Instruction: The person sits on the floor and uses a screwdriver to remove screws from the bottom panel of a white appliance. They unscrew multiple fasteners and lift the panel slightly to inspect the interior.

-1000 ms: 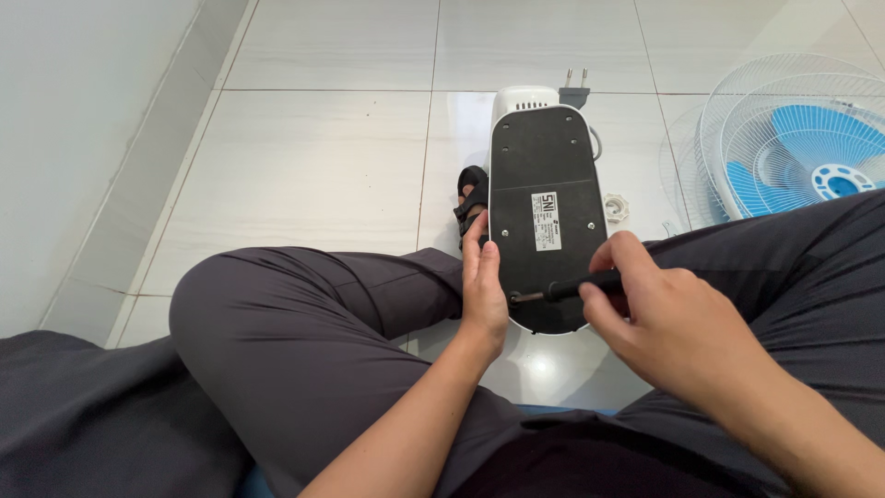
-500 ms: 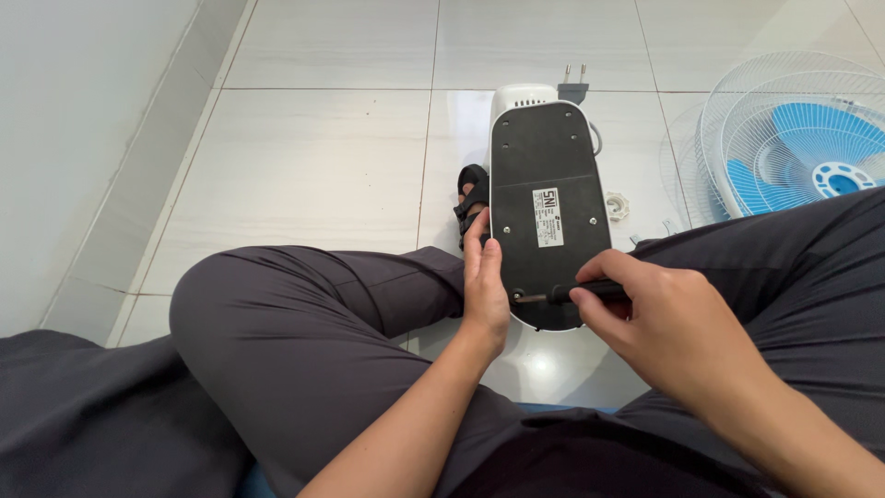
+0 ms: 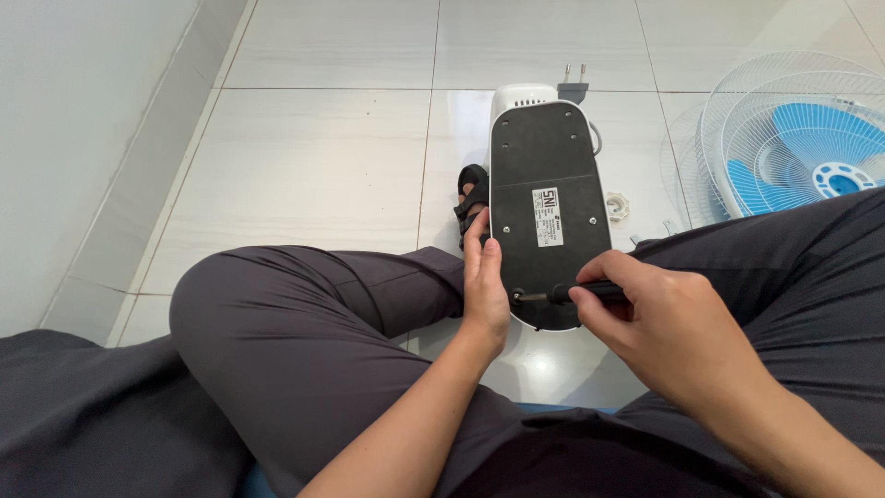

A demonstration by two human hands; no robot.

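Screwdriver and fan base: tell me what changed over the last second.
The right hand swung the screwdriver from lying across the fan base's near end so that its tip now sits at the lower-left screw. The left hand stayed braced on the base's left edge; the base and the fan grille did not move.

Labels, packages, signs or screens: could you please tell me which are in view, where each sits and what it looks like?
Label: a small upright white rectangular sticker with dark print, near the middle of the dark underside of the fan base, above the screwdriver in the right hand.
No packages, signs or screens are in view.
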